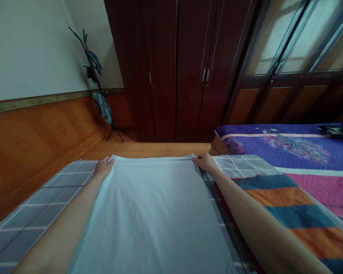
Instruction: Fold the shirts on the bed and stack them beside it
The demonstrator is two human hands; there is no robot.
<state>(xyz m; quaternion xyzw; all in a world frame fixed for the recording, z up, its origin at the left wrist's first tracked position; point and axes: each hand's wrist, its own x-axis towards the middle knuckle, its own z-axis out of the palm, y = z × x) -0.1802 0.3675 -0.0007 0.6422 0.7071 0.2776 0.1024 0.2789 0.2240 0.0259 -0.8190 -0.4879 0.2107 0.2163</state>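
a pale cloth is spread out at six o'clock, its near part cut off by the bottom of the view and some soft creases shown along its length. beneath and beside it, a grey checked sheet is seen, chiefly at eight o'clock. at four o'clock, a blanket striped in teal and orange is laid. both forearms are stretched forward, one along each side of the cloth. its far edge is held by the two hands: the far left corner is pinched by the left hand, between eight and nine o'clock, and the far right corner by the right hand, at four o'clock. the fingers of both are closed on the fabric, and the edge between them is kept nearly straight.

at three o'clock, a purple and pink quilt with a floral pattern is seen. a strip of wooden floor is shown past the cloth. at ten o'clock, a dark coat stand is hung with a blue-grey garment. a dark red wardrobe is placed at twelve o'clock, and glass-paned doors are set at two o'clock.
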